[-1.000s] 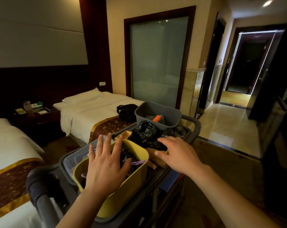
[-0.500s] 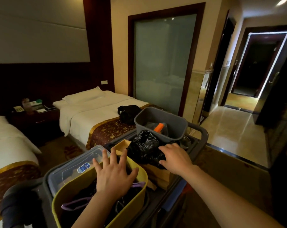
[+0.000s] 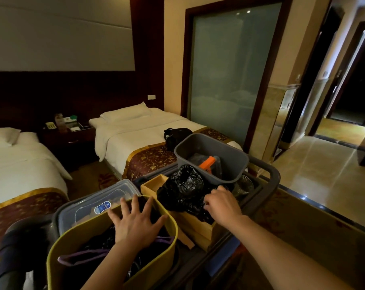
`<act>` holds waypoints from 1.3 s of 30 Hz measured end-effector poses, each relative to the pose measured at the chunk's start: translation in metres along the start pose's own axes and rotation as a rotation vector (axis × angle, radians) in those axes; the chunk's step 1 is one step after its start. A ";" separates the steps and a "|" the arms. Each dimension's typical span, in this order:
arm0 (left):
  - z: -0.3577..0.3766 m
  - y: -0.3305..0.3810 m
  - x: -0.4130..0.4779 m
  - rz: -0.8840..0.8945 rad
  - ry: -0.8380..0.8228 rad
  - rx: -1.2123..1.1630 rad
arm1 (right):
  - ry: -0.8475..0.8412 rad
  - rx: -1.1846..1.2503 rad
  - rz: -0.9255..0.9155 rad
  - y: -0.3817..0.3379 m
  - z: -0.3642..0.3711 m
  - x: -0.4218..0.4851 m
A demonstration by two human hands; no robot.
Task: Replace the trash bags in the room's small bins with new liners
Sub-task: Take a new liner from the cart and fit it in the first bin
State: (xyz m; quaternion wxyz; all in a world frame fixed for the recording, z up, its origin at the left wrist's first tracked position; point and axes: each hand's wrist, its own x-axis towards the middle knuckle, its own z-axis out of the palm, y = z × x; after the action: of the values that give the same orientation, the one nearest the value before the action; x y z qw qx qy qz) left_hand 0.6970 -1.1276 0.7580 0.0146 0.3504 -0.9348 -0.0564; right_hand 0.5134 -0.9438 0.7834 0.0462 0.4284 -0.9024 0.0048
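Observation:
A housekeeping cart stands in front of me. In its wooden box lies a crumpled pile of black trash bags. My right hand rests on the right side of that pile, fingers curled into the plastic. My left hand hovers flat with fingers spread over the yellow bin, which holds dark bags and a purple strap. Whether the right hand has a firm hold on a bag is hard to tell.
A grey tub with an orange-handled item sits at the cart's far end, a clear lidded box at the left. Two beds and a nightstand lie beyond. A black bag sits on the nearer bed. Tiled hallway at right.
My right hand slid forward onto the black trash bags and curled its fingers. My left hand stayed spread over the yellow bin. The view shifted so the cart sits lower in frame.

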 end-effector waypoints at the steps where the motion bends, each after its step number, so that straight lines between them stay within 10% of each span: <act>1: 0.002 0.000 0.000 -0.001 0.010 0.002 | -0.037 0.037 0.007 0.002 0.002 0.000; 10: 0.011 0.000 0.000 -0.004 0.039 -0.033 | -0.086 0.086 0.079 -0.014 0.006 0.000; 22: -0.019 0.009 -0.004 0.004 0.088 -0.275 | 0.614 1.058 0.339 -0.015 -0.060 -0.030; 27: -0.040 0.040 -0.018 0.234 0.258 -0.554 | 0.779 1.360 0.359 -0.014 -0.092 -0.066; 39: -0.069 0.167 -0.012 0.831 0.408 -0.112 | 0.696 1.470 0.672 0.058 -0.109 -0.151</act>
State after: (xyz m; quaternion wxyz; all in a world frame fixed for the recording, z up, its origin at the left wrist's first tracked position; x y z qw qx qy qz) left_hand 0.6014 -1.0014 0.8456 0.2382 -0.0510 -0.9695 -0.0261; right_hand 0.5722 -0.7850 0.8805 0.0271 0.0356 -0.6839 0.7282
